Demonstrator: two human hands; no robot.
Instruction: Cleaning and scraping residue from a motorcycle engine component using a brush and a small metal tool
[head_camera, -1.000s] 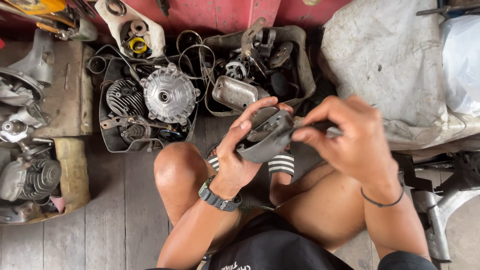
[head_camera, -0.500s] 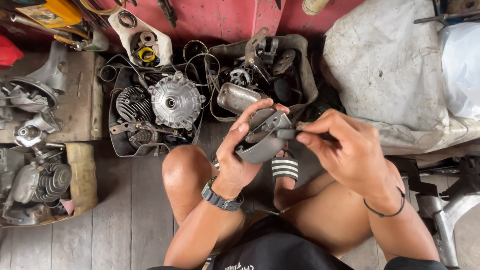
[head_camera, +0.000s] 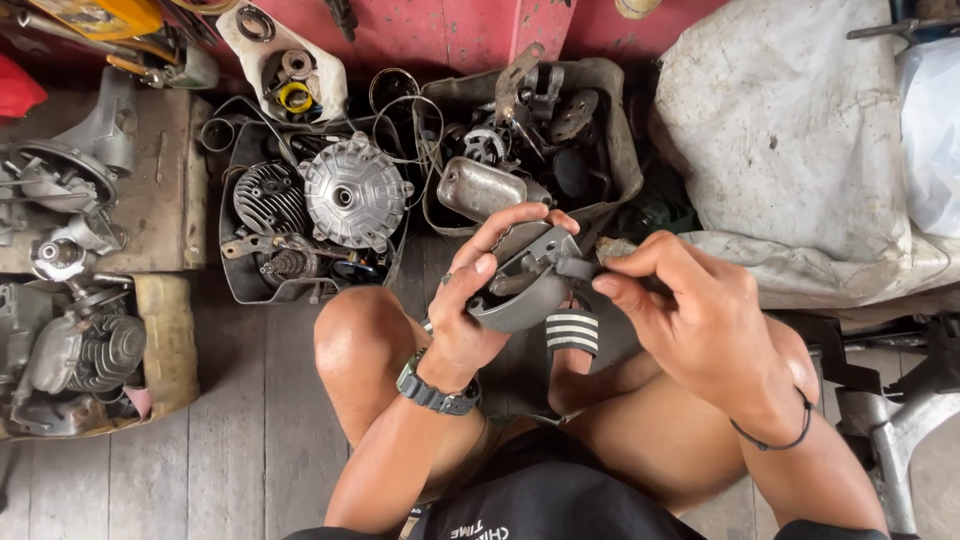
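Observation:
My left hand (head_camera: 478, 300) grips a curved grey metal part (head_camera: 525, 285), holding it above my knees. A dark watch sits on that wrist. My right hand (head_camera: 690, 310) pinches the right end of the same part with thumb and fingers; whether a small tool is in it I cannot tell. A black band circles my right wrist. Below the part a black sandal strap with white stripes (head_camera: 572, 332) shows on my foot.
A black tray (head_camera: 240, 285) holds a finned cylinder (head_camera: 267, 196) and a round silver hub (head_camera: 353, 192). A grey tub (head_camera: 625, 150) carries several engine parts. Engine blocks (head_camera: 75, 350) lie left. A dirty white sack (head_camera: 800, 140) lies right, metal frame tubes (head_camera: 890, 430) beside my leg.
The view has shifted slightly. My right hand has slid closer along the grey part, its fingers now pinching the part's right end. My left hand keeps its grip.

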